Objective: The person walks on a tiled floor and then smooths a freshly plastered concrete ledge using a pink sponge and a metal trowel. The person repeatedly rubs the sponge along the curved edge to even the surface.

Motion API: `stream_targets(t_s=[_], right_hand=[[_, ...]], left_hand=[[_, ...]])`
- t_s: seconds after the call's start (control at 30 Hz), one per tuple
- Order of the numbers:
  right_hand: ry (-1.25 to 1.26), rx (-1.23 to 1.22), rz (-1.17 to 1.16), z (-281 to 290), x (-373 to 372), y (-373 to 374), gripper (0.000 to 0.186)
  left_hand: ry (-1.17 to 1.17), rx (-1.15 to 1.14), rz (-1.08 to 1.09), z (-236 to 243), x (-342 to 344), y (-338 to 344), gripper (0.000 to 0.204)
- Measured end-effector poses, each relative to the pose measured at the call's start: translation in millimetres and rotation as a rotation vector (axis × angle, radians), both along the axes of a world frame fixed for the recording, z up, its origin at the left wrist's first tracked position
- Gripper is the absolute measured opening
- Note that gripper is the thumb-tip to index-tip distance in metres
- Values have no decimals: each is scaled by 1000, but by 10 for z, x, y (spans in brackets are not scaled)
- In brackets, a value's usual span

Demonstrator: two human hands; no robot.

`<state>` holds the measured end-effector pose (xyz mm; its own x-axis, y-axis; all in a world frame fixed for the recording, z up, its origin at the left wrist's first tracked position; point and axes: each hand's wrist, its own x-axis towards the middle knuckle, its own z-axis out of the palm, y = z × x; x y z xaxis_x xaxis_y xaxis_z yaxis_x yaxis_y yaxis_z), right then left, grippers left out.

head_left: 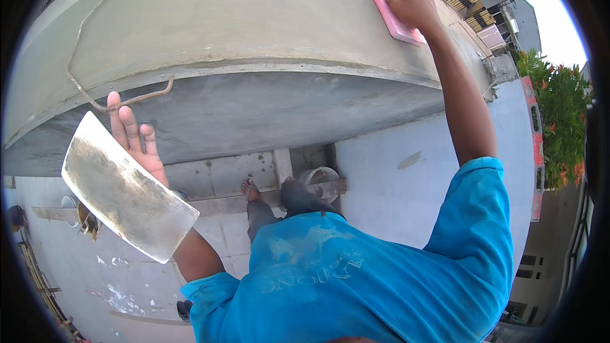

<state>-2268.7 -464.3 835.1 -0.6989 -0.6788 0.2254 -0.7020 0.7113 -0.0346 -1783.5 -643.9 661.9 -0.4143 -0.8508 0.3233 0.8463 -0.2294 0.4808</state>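
My right hand (408, 1), its fingers closed, grips a pink plastering float (401, 27) that lies against the grey plastered surface (267, 19) at upper right. On the left, my left hand (141, 146) bears a pale rectangular plate (124, 187) smeared with grey mortar. Several of its fingers stretch out past the plate's upper edge. The thumb, the palm's lower part and any handle are hidden under the plate. A bent metal rod (149, 96) hangs over the ledge at these fingertips; whether they touch it I cannot tell.
Below the ledge runs a wooden plank (216, 206), with a bucket (319, 176) beside it near my bare feet. A red slotted bar (534, 143) stands at the right by leafy plants (556, 114). More containers (88, 216) show at far left.
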Motion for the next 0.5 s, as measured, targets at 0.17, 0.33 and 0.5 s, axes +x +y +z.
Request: stream_targets(t_s=[0.17,0.33,0.5], right_hand=[[44,-119,353,0,923,-1107,25],[-11,-110,636,-46,1430,-281,30],[64,-61,-42,1,313,1061,27]], left_hand=[[17,-37,4,-146,-14,-101,63],[156,131,-38,-294,251,-72,61],[49,-12,29,-692,977,85,40]])
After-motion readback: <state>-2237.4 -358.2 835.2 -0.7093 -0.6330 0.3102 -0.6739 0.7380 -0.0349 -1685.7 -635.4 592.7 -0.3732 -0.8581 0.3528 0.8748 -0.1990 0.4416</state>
